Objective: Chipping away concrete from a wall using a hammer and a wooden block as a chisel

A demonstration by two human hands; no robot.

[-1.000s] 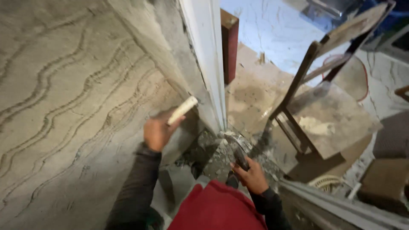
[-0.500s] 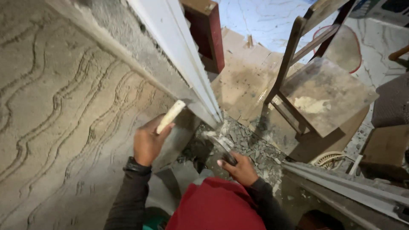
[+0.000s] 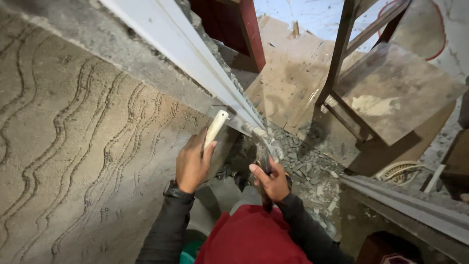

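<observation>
My left hand [image 3: 192, 165] grips the pale wooden handle [image 3: 215, 128] of a flat metal plastering float [image 3: 223, 149], held against the grey mortar strip beside a white door frame [image 3: 195, 61]. My right hand [image 3: 271, 182] is closed on the dark handle of a small trowel [image 3: 262, 152]. The trowel blade points up to the frame's lower edge, right next to the float. Both hands sit close together below the frame. A black watch is on my left wrist, and both sleeves are dark.
The rough cement wall [image 3: 73, 161] with wavy scratch lines fills the left. Broken mortar rubble [image 3: 312, 168] lies on the floor below the frame. A dirty wooden chair [image 3: 391, 88] stands at right, a dark red wooden piece [image 3: 242, 27] at top, a grey ledge [image 3: 410, 208] at lower right.
The view has drawn closer to the frame. My left hand has lifted the float up along the frame's edge, and my right hand has brought the trowel up beside it.
</observation>
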